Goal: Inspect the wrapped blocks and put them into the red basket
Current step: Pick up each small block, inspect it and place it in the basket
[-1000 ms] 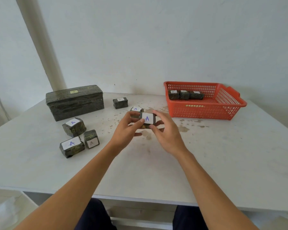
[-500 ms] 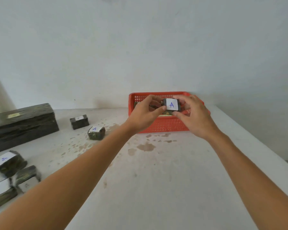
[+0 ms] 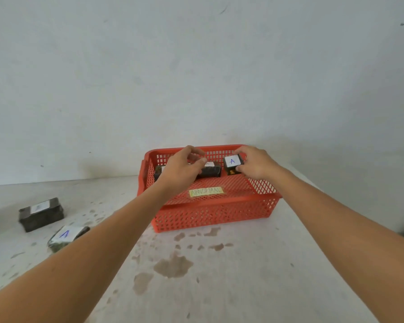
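The red basket (image 3: pixel 210 213) stands at the back of the white table, with a yellow label on its floor. My right hand (image 3: pixel 254 165) grips a small dark wrapped block (image 3: pixel 232 163) with a white "A" label, held inside the basket at its right end. My left hand (image 3: pixel 182 169) hovers over the basket's left half with fingers loosely curled, holding nothing. Behind it lie other wrapped blocks (image 3: pixel 209 171) in the basket, partly hidden by the hand.
Two more wrapped blocks lie on the table at the left: one dark block (image 3: pixel 41 214) and a nearer one (image 3: pixel 65 237) with an "A" label. Brown stains mark the table (image 3: pixel 219 287) in front of the basket. A plain wall rises behind.
Both hands carried the block forward over the basket. My left hand has let go of it and moved left; my right hand alone holds it, lowered into the basket's right end.
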